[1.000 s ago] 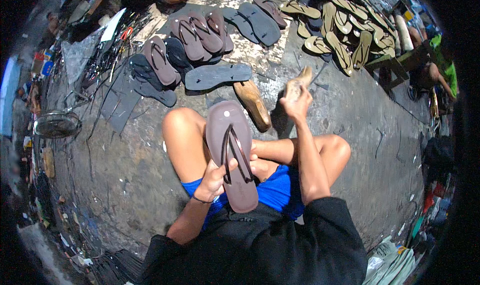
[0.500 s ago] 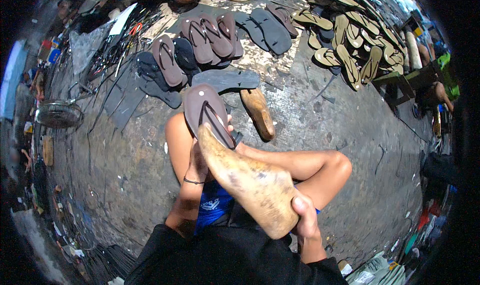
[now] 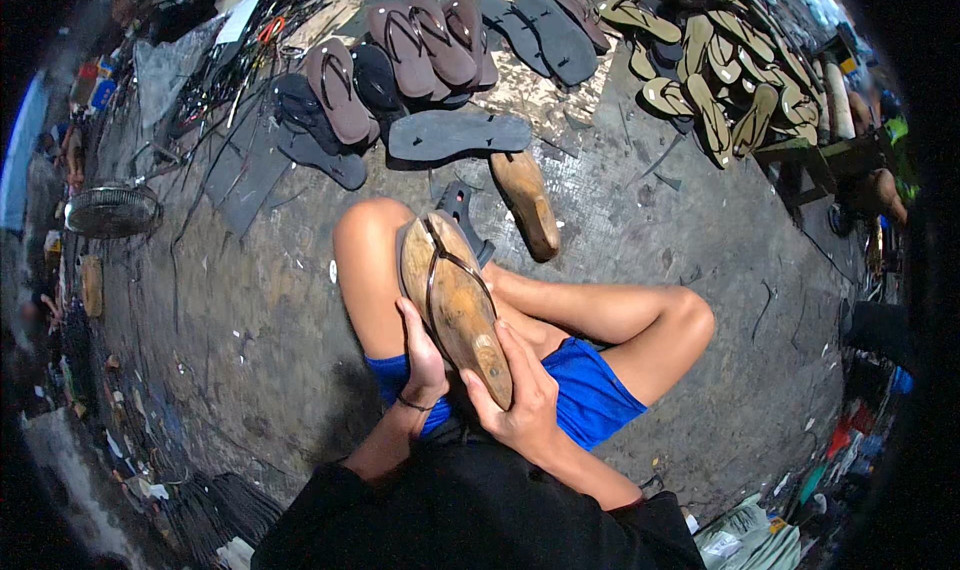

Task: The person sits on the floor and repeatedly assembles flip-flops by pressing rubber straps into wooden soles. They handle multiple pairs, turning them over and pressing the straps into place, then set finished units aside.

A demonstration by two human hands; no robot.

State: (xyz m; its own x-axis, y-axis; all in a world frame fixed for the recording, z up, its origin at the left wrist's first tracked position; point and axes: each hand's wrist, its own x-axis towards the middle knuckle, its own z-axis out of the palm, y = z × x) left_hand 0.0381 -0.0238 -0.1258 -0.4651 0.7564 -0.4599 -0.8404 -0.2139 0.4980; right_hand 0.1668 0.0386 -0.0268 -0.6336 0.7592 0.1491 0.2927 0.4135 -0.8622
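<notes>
A foot-shaped wooden shoe last (image 3: 470, 320) sits over my lap, its toe end pushed under the dark straps of a brown flip-flop (image 3: 404, 255). The strap's toe post stands in the slot at the front of the last. My left hand (image 3: 425, 358) is closed on the flip-flop's left edge, thumb up along the side and the other fingers hidden beneath. Around the heel end of the last, my right hand (image 3: 525, 385) is wrapped, fingers along its right side. The last covers most of the flip-flop's sole.
Past my legs lie a second wooden last (image 3: 525, 205) and a grey sole (image 3: 460, 137). Several brown flip-flops (image 3: 408, 55) stand behind them. A pile of tan flip-flops (image 3: 710, 105) is at the far right, a fan (image 3: 113, 210) at the left.
The last has turned over and slid under the straps of the flip-flop, which came nearer to my lap. My right hand moved left and inward with it.
</notes>
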